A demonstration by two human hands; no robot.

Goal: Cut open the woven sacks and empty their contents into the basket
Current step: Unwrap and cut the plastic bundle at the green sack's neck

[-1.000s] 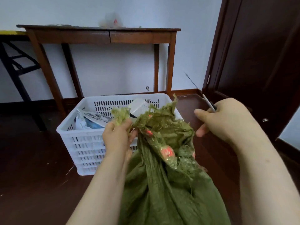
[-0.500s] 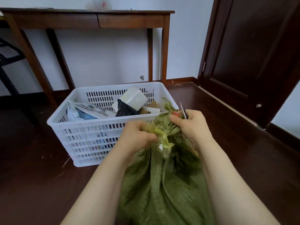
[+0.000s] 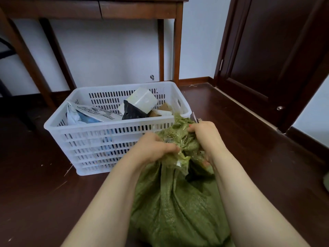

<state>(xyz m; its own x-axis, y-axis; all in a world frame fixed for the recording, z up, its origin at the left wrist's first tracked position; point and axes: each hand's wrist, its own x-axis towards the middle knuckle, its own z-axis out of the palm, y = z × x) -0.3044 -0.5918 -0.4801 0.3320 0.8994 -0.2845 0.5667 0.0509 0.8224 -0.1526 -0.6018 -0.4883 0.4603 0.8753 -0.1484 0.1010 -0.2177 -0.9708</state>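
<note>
A green woven sack [image 3: 178, 202] stands on the dark floor right in front of me, its bunched neck at the top. My left hand [image 3: 153, 148] grips the left side of the neck. My right hand [image 3: 206, 134] grips the right side and also holds a thin blade [image 3: 195, 118] that pokes up above the fingers. A white slotted plastic basket [image 3: 99, 136] sits just beyond the sack, holding a white box, a black packet, a printed bag and some cardboard.
A brown wooden table [image 3: 99, 9] stands against the white wall behind the basket. A dark wooden door [image 3: 276, 59] closes off the right side. Dark wooden floor [image 3: 35, 193] surrounds the basket and sack.
My right hand came in from the right with the blade and closed on the sack's neck beside my left hand. Both hands have sunk lower, and my view tilted down.
</note>
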